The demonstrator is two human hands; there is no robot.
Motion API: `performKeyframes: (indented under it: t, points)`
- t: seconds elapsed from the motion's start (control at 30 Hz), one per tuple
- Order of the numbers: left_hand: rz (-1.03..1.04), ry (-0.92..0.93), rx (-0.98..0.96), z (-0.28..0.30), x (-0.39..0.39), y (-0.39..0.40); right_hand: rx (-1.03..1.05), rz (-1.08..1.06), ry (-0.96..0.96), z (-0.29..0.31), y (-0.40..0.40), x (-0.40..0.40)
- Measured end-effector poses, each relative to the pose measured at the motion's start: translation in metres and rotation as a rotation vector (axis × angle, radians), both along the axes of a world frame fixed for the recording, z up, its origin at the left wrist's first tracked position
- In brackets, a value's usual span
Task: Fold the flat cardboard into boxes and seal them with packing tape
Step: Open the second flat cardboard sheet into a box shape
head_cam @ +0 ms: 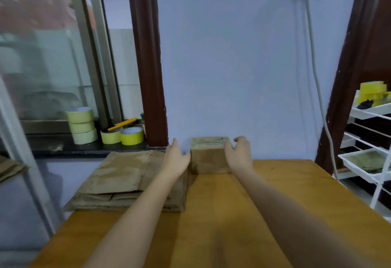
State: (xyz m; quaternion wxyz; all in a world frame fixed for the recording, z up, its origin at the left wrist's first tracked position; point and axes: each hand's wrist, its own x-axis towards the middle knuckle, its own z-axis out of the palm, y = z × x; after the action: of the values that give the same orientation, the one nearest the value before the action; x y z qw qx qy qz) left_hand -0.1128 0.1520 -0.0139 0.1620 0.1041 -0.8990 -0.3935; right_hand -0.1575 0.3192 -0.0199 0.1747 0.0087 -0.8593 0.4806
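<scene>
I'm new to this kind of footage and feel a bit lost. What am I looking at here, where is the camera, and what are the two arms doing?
There is no machine: these are a person's bare arms, filmed by one wide-angle camera worn on their head, looking forward and down. Both arms reach across a wooden table to a small folded cardboard box standing against the wall. The left hand lies flat against the box's left side with straight fingers. The right hand has its fingers curled at the box's upper right corner; its grip looks light. Left of the box lies a stack of flat cardboard, not yet folded. On the window ledge stand rolls of tape and a yellow utility knife. A white rack stands at the right.
</scene>
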Motion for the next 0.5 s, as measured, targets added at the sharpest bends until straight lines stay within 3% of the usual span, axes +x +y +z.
performKeyframes:
  t: [0.17,0.3,0.5]
  points:
    - [0.143,-0.038,-0.323,0.02,0.041,-0.065,0.083,0.01,0.146,0.034,-0.033,0.031]
    - [0.283,-0.142,-0.283,0.013,0.078,-0.119,0.09,0.198,0.118,0.033,-0.081,0.053]
    - [0.379,-0.22,-0.232,-0.016,0.11,-0.177,0.249,0.371,-0.164,-0.004,-0.143,0.064]
